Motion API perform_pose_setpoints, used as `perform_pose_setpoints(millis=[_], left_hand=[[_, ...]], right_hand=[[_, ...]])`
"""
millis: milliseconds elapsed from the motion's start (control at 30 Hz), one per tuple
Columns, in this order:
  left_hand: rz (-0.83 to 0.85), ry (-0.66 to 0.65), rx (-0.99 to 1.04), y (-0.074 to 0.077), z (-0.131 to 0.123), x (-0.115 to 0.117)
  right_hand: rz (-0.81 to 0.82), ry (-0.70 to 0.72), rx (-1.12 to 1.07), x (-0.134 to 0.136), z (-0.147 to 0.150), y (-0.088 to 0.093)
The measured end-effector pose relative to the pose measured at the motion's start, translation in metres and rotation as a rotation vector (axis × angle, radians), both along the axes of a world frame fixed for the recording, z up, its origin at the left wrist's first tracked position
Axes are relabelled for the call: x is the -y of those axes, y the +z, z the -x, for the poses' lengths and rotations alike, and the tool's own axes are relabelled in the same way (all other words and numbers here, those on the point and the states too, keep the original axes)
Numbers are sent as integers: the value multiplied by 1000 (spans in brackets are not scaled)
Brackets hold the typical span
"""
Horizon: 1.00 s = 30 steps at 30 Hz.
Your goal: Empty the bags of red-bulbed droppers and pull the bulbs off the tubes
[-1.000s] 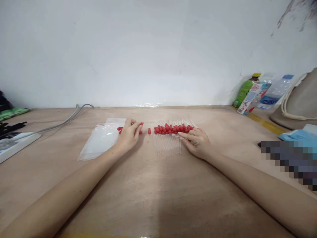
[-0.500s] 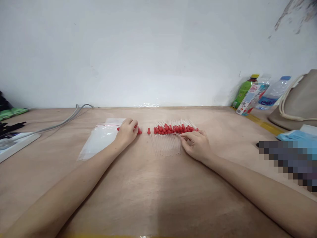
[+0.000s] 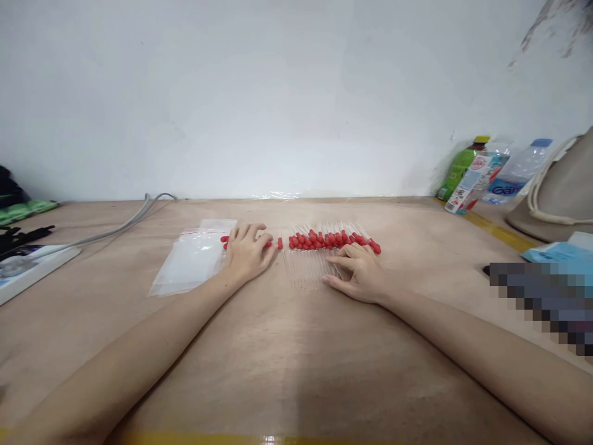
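Red rubber-looking bulbs [image 3: 319, 240] packed in a rough band, mid-table, slightly right of centre. Clear thin tubes [image 3: 303, 269] run from the band toward the near side, side by side; more thin pale stems [image 3: 324, 227] fan out on the far side. One single bulb [image 3: 280, 243] sits just left of the band, with a small gap between.

Right hand [image 3: 364, 272]: at the right end of the band, over the near tubes. Thumb and index well apart, other fingers bent; nothing visible in the gap between thumb and index. Can't tell if the bent fingers touch tubes or bulbs. A few bulbs show past its far side, to the right.

Left hand [image 3: 248, 250]: left of the single bulb, palm down, fingers loosely curled and spread, thumb out to the right. It covers part of a smaller group of red pieces [image 3: 225, 240]; bits show on both sides of it. Can't tell whether it has hold of any.

Clear zip bags [image 3: 185, 266] lie flat to the left of that hand, overlapping. Wooden-looking table [image 3: 241, 358] under everything. Far left: grey cable [image 3: 123, 228] and a white box [image 3: 50, 262]. Far right: green bottle [image 3: 458, 172] with yellow cap, clear bottle [image 3: 523, 170] with blue cap, grey-beige bag [image 3: 563, 194]. Blue item [image 3: 551, 253] on the right, nearer; dark object beside it is pixelated.
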<state>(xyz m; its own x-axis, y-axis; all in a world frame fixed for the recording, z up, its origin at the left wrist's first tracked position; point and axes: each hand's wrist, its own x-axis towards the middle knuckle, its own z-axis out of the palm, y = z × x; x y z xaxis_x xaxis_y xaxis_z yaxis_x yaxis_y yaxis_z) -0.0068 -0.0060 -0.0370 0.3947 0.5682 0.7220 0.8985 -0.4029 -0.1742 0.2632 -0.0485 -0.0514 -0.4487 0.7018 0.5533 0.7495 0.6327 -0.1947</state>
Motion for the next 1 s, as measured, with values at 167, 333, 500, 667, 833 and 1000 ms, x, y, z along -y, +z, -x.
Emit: perform_pose_setpoints(millis=[167,333,500,667,833,1000], left_hand=[[7,43,-28,-1,-12,1],[57,70,-48,-1,-16,-3],[88,63,-32,-2,-17,-6],[93,44,11,-3,-16,-7],[69,50,91,-2,-16,-5],[27,68,224,-2,-12,7]], right_hand=[[42,13,40,1,0,3],[37,36,68,1,-2,1],[-18,6,89,1,-2,0],[-30,5,38,-2,-2,-3],[-8,16,-83,-6,-4,-7],[-53,-14,-114,-6,-4,-7]])
